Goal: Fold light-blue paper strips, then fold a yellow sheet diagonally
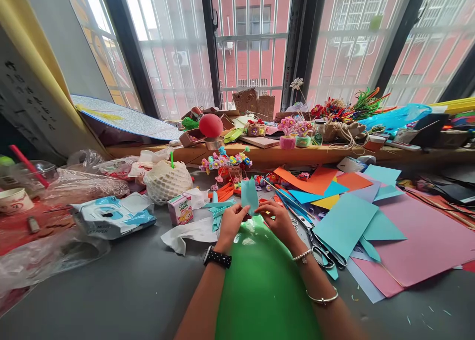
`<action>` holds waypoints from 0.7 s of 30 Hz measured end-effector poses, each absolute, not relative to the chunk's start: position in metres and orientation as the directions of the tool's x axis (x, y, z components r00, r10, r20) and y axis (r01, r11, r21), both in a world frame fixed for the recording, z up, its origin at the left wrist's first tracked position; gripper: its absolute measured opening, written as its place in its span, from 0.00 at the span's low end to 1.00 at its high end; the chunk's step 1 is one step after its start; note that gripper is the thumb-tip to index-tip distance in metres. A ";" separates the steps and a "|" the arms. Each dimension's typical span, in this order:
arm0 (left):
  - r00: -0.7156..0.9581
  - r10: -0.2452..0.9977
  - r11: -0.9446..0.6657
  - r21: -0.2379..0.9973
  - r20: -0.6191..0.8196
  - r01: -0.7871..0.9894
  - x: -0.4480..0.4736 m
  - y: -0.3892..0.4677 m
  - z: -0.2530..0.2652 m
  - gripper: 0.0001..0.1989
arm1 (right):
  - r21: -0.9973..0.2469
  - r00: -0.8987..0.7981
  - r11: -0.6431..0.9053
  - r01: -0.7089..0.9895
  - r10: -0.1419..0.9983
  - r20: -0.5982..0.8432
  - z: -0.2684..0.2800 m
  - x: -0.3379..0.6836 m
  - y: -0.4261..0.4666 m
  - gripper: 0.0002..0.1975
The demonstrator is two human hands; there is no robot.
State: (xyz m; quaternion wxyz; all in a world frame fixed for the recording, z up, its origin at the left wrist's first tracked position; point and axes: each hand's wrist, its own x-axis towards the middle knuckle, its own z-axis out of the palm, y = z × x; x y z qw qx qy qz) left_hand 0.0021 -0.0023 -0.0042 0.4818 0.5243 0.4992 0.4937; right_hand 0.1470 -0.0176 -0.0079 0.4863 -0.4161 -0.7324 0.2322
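Observation:
A small light-blue piece of paper is held upright in front of me. My left hand pinches its lower left corner between thumb and finger. On the other side, my right hand has its fingertips closed at the lower right edge of the same paper. Below both hands and between my forearms lies a large shiny green balloon-like object. Folded light-blue paper strips lie just left of my left hand. Scissors rest to the right of my right wrist.
Coloured paper sheets spread over the right side. A pack of wet wipes, a small pink box and a net-wrapped round fruit stand left. Craft flowers sit ahead, below a cluttered wooden sill.

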 end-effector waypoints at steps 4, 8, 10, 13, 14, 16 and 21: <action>0.043 0.999 -0.020 0.999 0.022 -0.046 0.002 -0.001 -0.006 0.11 | -0.752 -0.175 0.524 0.399 0.849 0.499 -0.008 0.147 -0.017 0.08; -0.016 0.999 -0.034 0.999 0.034 0.015 0.002 0.000 -0.006 0.18 | -0.758 -0.192 0.511 0.405 0.858 0.476 -0.008 0.147 -0.017 0.07; -0.024 0.996 -0.081 0.992 0.083 0.100 0.002 0.000 -0.006 0.19 | -0.759 -0.201 0.505 0.411 0.862 0.465 -0.008 0.147 -0.018 0.06; 0.012 0.990 -0.137 0.974 0.137 0.180 0.003 -0.002 -0.004 0.18 | -0.773 -0.194 0.490 0.403 0.871 0.452 -0.008 0.146 -0.017 0.06; 0.031 0.989 -0.150 0.971 0.147 0.188 0.003 -0.003 -0.003 0.18 | -0.782 -0.182 0.481 0.396 0.876 0.447 -0.008 0.146 -0.017 0.06; 0.060 0.986 -0.166 0.968 0.158 0.189 0.005 -0.006 0.000 0.18 | -0.807 -0.149 0.454 0.377 0.890 0.431 -0.009 0.146 -0.016 0.07; 0.106 0.983 -0.166 0.975 0.152 0.144 0.006 -0.009 0.002 0.20 | -0.854 -0.050 0.387 0.347 0.917 0.396 -0.012 0.146 -0.014 0.09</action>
